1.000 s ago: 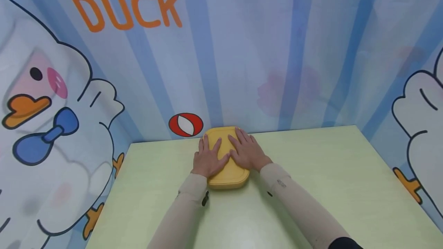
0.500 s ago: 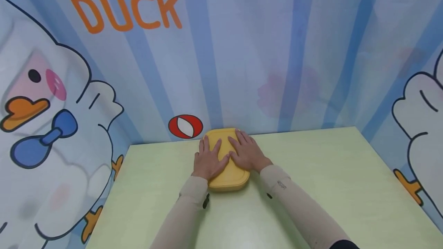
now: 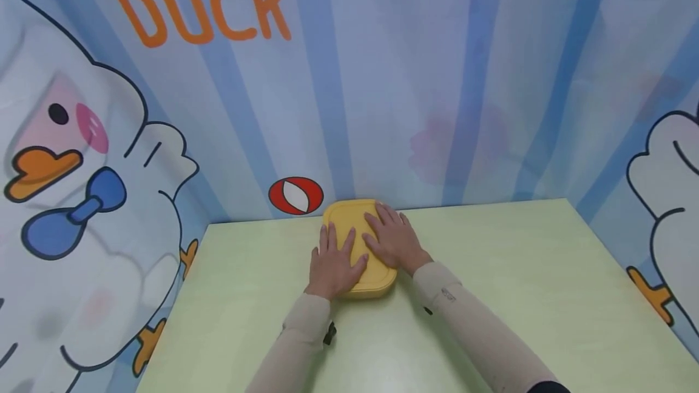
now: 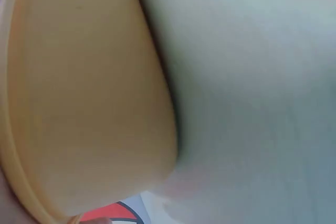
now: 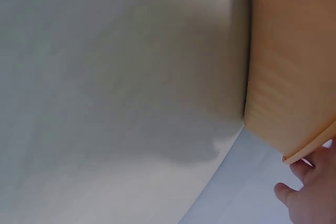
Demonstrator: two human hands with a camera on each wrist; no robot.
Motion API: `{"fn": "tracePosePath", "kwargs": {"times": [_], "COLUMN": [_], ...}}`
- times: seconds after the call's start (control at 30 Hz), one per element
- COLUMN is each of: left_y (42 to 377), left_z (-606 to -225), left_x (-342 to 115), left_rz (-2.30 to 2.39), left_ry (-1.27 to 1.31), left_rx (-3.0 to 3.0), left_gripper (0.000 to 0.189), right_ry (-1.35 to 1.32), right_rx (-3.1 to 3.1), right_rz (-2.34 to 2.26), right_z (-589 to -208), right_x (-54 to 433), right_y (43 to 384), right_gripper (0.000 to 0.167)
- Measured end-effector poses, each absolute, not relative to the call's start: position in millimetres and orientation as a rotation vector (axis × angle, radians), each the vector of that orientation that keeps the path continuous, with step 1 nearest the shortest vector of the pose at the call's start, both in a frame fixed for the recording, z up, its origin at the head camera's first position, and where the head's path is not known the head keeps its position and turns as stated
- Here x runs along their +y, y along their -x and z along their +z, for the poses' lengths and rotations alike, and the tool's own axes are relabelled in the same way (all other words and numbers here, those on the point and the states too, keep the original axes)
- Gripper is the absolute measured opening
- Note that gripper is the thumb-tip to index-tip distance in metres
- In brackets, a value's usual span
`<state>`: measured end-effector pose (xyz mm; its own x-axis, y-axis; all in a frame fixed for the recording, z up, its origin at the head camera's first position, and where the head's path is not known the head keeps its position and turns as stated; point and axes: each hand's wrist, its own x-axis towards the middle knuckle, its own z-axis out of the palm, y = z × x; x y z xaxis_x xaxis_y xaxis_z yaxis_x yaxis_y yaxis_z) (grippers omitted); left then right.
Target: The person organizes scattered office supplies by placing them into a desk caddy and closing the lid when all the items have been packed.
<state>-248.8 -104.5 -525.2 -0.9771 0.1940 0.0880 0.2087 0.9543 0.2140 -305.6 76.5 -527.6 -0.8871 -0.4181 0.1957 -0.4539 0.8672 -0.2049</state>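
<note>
A yellow rectangular lidded box [image 3: 349,217] with rounded corners lies on the table near the back wall. My left hand [image 3: 334,265] rests on the left and near part of its lid, fingers spread and pointing away from me. On the right part of the lid lies my right hand [image 3: 397,241], also with spread fingers. The left wrist view shows the box's side wall [image 4: 89,93] close up, standing on the table. In the right wrist view, fingers of my right hand [image 5: 315,198] show at the lid's edge, beside the opposite side wall [image 5: 294,61].
The pale green table [image 3: 508,272] extends to both sides of the box and toward me. A blue striped curtain [image 3: 393,77] with printed ducks and lettering stands right behind it and along the sides.
My left hand has slid slightly toward me over the lid. The right hand stays in about the same place on the box. The head view has shifted a little.
</note>
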Motion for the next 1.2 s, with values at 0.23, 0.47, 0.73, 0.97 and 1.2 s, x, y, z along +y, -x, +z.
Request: {"fn": "tracePosePath", "kwargs": {"times": [0.23,0.47,0.73,0.97,1.2], "left_y": [246.3,245.2,234.7,232.6,232.7], "left_z": [-529.6,-532.7,-535.8,-536.3,-537.1], "left_x": [-99.4,-103.1,-104.3,-107.4,-106.8], "left_rz": [-0.332,-0.340,-0.346,-0.308,-0.289], "left_ry": [0.222,0.206,0.268,0.326,0.329], "left_rx": [-2.999,-2.866,-2.952,-2.953,-2.943], "left_gripper": [0.063,0.050,0.057,0.062,0.062], "right_ry": [-0.589,-0.547,-0.627,-0.678,-0.717], "right_rx": [-2.803,-2.855,-2.727,-2.775,-2.826], "right_rz": [0.372,0.410,0.737,0.608,0.491], "right_z": [-527.9,-530.0,-546.1,-541.2,-531.2], "right_x": [70.5,57.4,70.9,75.1,78.4], "right_y": [284.2,260.5,261.1,257.6,254.2], "right_gripper": [0.047,0.056,0.052,0.053,0.053]}}
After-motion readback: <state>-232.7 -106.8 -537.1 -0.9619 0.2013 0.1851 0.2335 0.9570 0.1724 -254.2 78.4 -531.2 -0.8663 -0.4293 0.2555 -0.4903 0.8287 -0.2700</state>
